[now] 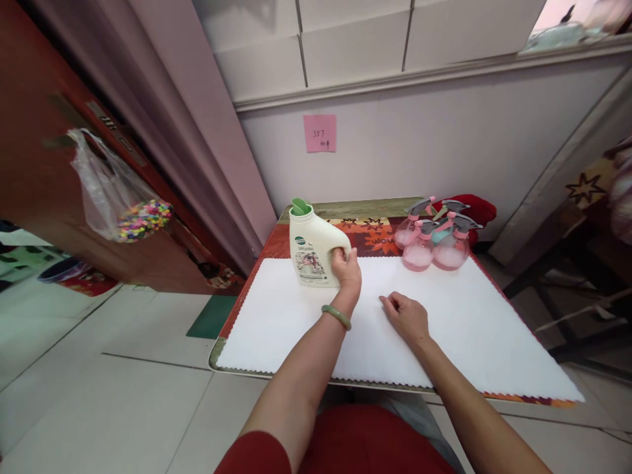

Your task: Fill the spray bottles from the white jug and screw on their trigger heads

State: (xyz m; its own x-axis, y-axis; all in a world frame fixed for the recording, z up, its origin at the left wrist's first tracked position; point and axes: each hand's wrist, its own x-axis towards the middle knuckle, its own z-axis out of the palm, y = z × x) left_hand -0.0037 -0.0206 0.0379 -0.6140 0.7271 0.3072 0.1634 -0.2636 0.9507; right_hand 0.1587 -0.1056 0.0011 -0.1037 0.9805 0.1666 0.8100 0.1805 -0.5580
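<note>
A cream-coloured detergent jug (pixel 310 253) with a printed label and a green spout (pixel 300 207) stands upright on the left part of the white mat. No cap covers its top. My left hand (pixel 347 268), with a green bangle above the wrist, has its fingers wrapped through the jug's handle. My right hand (pixel 405 317) rests on the mat to the right, fingers curled in, touching no other object that I can see; whether anything small is inside is hidden. Several spray bottles (pixel 417 255) with pink liquid and grey-and-pink triggers cluster at the back right.
The white scalloped mat (pixel 474 329) covers most of the small table, over a red patterned cloth (pixel 276 243). Behind is a wall with a pink note (pixel 320 133). A red item (pixel 476 209) lies behind the bottles. A plastic bag of colourful pieces (pixel 143 219) hangs from the door at left.
</note>
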